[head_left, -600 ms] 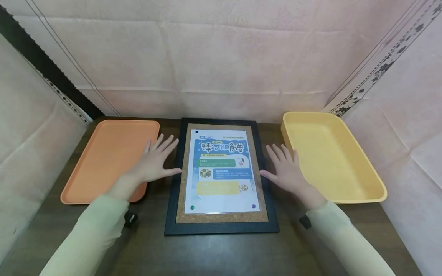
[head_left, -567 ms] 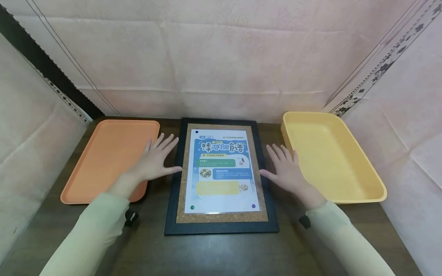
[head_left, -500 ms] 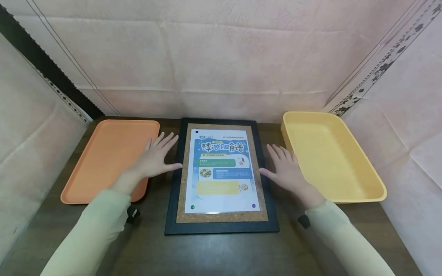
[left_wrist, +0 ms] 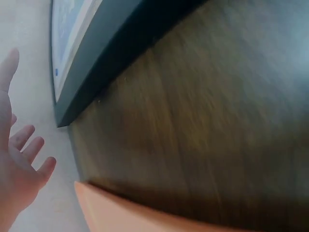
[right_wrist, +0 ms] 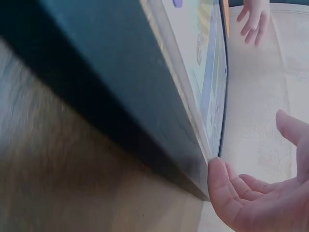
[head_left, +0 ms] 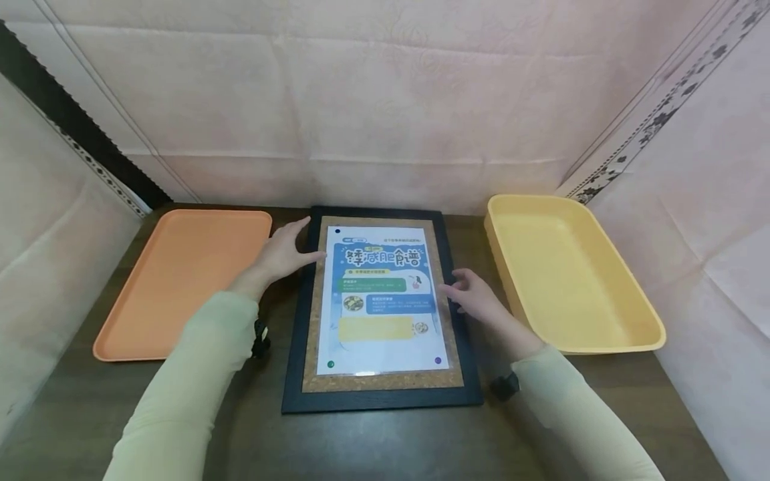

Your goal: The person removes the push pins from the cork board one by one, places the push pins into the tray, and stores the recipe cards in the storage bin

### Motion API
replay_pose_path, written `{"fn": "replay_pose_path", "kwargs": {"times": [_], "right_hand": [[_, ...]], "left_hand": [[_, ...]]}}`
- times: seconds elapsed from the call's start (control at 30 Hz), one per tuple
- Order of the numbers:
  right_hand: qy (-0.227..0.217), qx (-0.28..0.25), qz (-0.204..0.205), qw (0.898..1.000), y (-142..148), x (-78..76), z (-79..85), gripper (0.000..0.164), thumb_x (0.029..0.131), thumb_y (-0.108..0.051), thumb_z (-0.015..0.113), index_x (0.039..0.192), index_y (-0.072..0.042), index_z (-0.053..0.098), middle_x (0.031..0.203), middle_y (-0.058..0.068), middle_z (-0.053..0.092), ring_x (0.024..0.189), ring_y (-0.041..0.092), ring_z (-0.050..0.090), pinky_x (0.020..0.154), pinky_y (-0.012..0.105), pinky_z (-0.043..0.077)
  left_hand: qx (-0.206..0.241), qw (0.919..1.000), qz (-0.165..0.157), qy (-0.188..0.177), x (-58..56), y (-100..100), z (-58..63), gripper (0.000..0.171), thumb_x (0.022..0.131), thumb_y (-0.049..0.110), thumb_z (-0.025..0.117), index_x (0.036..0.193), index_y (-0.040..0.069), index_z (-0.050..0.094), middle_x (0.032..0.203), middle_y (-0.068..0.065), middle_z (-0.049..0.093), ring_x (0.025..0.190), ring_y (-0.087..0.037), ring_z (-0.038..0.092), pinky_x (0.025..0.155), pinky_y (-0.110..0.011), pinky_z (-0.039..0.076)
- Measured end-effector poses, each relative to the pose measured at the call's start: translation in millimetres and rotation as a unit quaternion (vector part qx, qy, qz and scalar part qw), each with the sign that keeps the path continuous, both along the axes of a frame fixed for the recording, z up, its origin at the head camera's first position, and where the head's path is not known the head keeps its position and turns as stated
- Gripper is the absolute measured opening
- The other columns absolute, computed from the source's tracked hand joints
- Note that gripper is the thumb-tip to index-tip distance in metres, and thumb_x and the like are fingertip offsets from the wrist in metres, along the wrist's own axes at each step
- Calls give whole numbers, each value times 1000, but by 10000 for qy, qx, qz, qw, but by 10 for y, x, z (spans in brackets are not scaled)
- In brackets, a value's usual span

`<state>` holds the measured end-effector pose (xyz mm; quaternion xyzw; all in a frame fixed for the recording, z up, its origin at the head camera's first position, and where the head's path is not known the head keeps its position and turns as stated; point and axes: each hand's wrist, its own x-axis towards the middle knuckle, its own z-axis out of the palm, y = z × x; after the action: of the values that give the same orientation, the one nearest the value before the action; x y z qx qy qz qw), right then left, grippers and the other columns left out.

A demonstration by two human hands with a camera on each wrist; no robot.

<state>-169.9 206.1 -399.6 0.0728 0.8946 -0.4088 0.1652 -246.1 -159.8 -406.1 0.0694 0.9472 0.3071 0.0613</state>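
Since the earlier frame, the left hand (head_left: 279,254) has moved toward the desk's far edge and inward, so that its thumb now reaches over the left rim of the framed corkboard (head_left: 383,401); the right hand (head_left: 478,297) has drawn its spread fingers into a loose bend at the board's right rim; the view itself has shifted slightly. The left hand grasps nothing, its thumb and forefinger held wide apart near the board's upper left corner; the right hand's fingers are softly curled, its thumb reaching over the rim, and in the right wrist view a fingertip overlaps the board's edge, though whether it touches cannot be told. The board lies flat in the middle of the desk (head_left: 361,447), its top edge near the desk's far edge; on its cork lies a blue and white printed sheet (head_left: 394,354), with a dark dot (head_left: 337,231) at the upper left corner, a green dot (head_left: 331,364) at the lower left and a purple dot (head_left: 438,360) at the lower right. An orange tray (head_left: 186,280) lies toward the desk's far left corner; a deeper yellow tray (head_left: 571,280) lies toward the far right corner; pale cloth (head_left: 373,100) hangs behind.
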Motion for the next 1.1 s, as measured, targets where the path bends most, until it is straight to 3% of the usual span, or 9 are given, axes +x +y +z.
{"fn": "replay_pose_path", "kwargs": {"times": [0.2, 0.43, 0.57, 0.8, 1.1], "right_hand": [[-318, -267, -185, 9990, -73, -1, -47, 63, 93, -42, 53, 140, -6, 32, 128, 20, 52, 110, 31, 59, 88, 40, 51], [-596, -476, -274, 9967, -107, 8, -60, 59, 93, -45, 51, 135, -6, 37, 128, 19, 53, 112, 31, 57, 87, 39, 52], [-713, -729, -350, 9942, -99, -12, -49, 53, 93, -45, 51, 128, -7, 44, 125, 16, 55, 109, 29, 58, 86, 38, 52], [-957, -1250, -474, 9864, -80, -50, -26, 53, 95, -44, 47, 129, -3, 47, 125, 18, 55, 106, 27, 59, 85, 37, 52], [-1165, -1682, -661, 9766, -82, -66, -12, 51, 96, -43, 44, 130, -4, 45, 124, 17, 53, 103, 26, 57, 82, 31, 52]], "left_hand": [[411, 9985, 276, -225, -148, 109, -150, 82, 85, 39, 66, 149, 15, 20, 154, -14, 24, 139, -38, 22, 108, -62, 22], [980, 9931, 646, -48, -280, 221, -286, 70, 87, 32, 65, 145, 11, 31, 144, -13, 41, 134, -34, 31, 108, -56, 27], [1198, 9907, 646, 2, -354, 278, -315, 62, 88, 28, 64, 141, 8, 38, 136, -14, 49, 126, -32, 41, 106, -50, 32], [917, 9946, 464, -115, -481, 368, -310, 48, 92, 21, 59, 134, 4, 46, 123, -15, 56, 108, -28, 51, 99, -44, 42], [405, 9969, 587, -318, -554, 475, -276, 36, 95, 24, 53, 126, 6, 56, 123, -16, 56, 110, -32, 49, 102, -49, 37]]}}
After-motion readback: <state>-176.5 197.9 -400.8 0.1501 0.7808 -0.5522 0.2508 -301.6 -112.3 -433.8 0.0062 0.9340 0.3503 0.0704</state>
